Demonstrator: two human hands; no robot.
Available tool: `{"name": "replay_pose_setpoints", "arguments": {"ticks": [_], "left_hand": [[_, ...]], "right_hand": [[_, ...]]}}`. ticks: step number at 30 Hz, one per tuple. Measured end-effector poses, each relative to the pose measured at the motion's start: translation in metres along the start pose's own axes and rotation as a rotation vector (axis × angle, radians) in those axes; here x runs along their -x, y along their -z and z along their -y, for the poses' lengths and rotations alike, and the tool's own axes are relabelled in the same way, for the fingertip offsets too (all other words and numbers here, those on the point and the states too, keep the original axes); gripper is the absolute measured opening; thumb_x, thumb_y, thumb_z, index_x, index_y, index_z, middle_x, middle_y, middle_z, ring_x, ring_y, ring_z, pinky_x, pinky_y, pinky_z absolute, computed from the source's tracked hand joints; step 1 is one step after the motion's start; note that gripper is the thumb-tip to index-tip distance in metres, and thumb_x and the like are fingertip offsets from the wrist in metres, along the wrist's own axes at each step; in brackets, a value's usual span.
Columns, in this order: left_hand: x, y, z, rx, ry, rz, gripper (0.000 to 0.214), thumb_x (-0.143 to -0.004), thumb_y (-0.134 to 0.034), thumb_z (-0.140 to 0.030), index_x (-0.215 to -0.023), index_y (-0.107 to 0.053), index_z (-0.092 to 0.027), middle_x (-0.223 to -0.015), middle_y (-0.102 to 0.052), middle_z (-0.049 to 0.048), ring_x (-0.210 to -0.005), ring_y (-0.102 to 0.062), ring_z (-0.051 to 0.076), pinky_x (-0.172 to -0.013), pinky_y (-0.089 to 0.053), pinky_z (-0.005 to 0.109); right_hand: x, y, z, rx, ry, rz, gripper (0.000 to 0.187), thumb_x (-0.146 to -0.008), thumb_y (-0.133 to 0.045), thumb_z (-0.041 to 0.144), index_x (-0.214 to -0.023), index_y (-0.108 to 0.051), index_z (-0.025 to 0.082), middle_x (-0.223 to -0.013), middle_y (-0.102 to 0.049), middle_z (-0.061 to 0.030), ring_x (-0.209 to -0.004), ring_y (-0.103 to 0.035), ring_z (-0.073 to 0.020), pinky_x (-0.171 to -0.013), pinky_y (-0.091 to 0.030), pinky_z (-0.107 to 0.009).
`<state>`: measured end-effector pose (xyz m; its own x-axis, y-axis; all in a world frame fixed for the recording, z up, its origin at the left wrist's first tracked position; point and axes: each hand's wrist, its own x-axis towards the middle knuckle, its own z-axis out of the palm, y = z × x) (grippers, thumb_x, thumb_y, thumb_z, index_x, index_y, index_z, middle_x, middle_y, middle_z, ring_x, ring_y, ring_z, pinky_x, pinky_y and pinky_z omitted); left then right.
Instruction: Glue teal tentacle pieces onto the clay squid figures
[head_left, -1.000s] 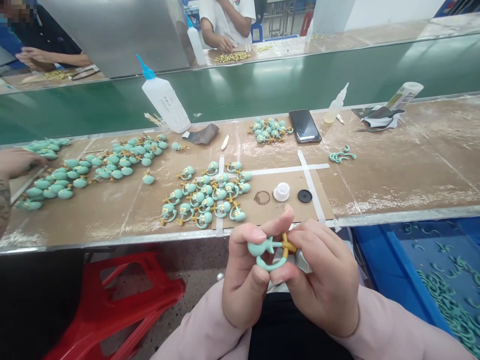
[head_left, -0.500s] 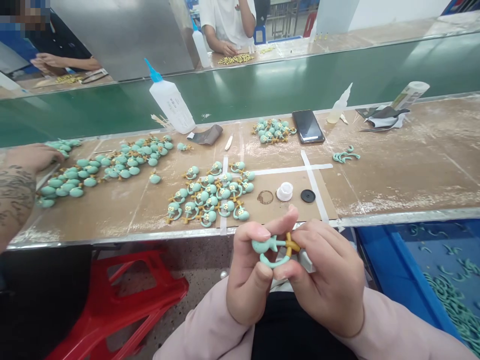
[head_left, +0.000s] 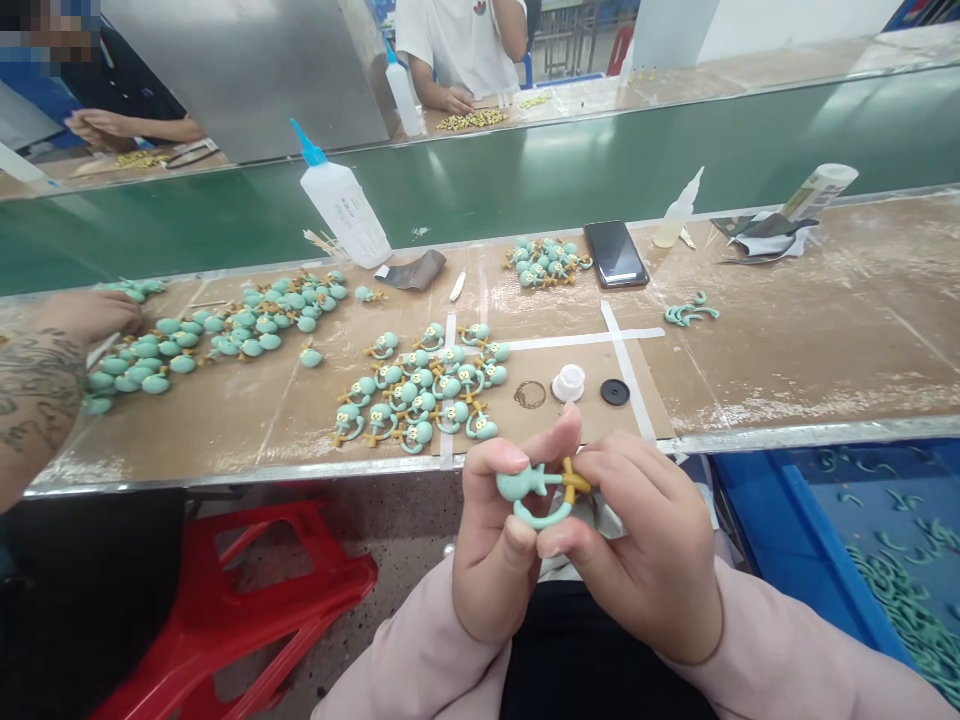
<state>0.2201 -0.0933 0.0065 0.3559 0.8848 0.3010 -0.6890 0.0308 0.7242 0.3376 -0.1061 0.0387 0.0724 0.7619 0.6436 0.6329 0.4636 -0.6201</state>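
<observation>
Between both hands, in front of the table edge, is a small teal and mustard-yellow figurine (head_left: 515, 484) with a round head and a curved piece looping from head to body. My left hand (head_left: 495, 560) pinches it at the head end, thumb below and index finger above. My right hand (head_left: 649, 540) grips the yellow end, its thumb under the curved piece. Past my hands, on the table, lies a group of similar figurines (head_left: 420, 385) with curved pieces fitted. A brass ring (head_left: 531, 394), a white cap (head_left: 568, 382) and a black disc (head_left: 615, 391) lie nearest my fingers.
A co-worker's tattooed arm (head_left: 45, 370) reaches over more figurines (head_left: 277, 310) at left. A glue bottle (head_left: 345, 210), phone (head_left: 616, 253) and small dropper bottle (head_left: 679, 215) stand or lie behind. A blue bin (head_left: 810, 560) of curved teal pieces is at right, a red stool (head_left: 247, 600) below left.
Both my hands have shifted slightly left and up with the figurine still held. The co-worker's arm at left has moved a little to the right.
</observation>
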Motion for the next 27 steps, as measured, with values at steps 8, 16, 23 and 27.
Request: {"name": "replay_pose_setpoints", "arguments": {"ticks": [8,16,23,27], "left_hand": [[-0.0015,-0.0054,-0.0036,0.004,0.044,0.037,0.021,-0.097,-0.049,-0.033,-0.117,-0.053,-0.035,-0.141,-0.058,-0.0020,-0.129,-0.054,0.018,-0.106,-0.045,0.036],[0.0011,-0.0046,0.0000,-0.010,0.039,0.041,0.022,-0.097,-0.047,-0.036,-0.119,-0.052,-0.037,-0.141,-0.058,-0.0042,-0.130,-0.052,0.018,-0.104,-0.047,0.035],[0.0024,-0.0039,-0.0020,-0.024,0.027,0.048,0.018,-0.098,-0.047,-0.034,-0.115,-0.053,-0.035,-0.142,-0.057,-0.0029,-0.130,-0.052,0.018,-0.105,-0.047,0.038],[0.0039,-0.0030,-0.0032,-0.037,0.031,0.045,0.018,-0.097,-0.049,-0.033,-0.114,-0.054,-0.035,-0.142,-0.057,-0.0017,-0.131,-0.051,0.021,-0.105,-0.046,0.042]], "right_hand": [[0.0056,0.0020,-0.0008,-0.013,-0.003,-0.062,0.040,-0.095,-0.053,0.050,-0.074,-0.056,0.015,-0.066,-0.057,-0.0044,-0.062,-0.051,-0.0136,-0.059,-0.040,-0.027],[0.0063,0.0025,-0.0010,-0.016,0.004,-0.072,0.040,-0.094,-0.053,0.049,-0.073,-0.053,0.016,-0.066,-0.058,-0.0046,-0.062,-0.054,-0.0139,-0.058,-0.042,-0.027],[0.0076,0.0038,0.0002,-0.047,-0.009,-0.068,0.039,-0.094,-0.054,0.049,-0.074,-0.054,0.016,-0.070,-0.062,-0.0053,-0.065,-0.057,-0.0144,-0.061,-0.045,-0.027],[0.0099,0.0034,0.0006,-0.051,-0.020,-0.061,0.038,-0.093,-0.056,0.049,-0.074,-0.056,0.016,-0.070,-0.061,-0.0057,-0.065,-0.057,-0.0147,-0.061,-0.046,-0.027]]}}
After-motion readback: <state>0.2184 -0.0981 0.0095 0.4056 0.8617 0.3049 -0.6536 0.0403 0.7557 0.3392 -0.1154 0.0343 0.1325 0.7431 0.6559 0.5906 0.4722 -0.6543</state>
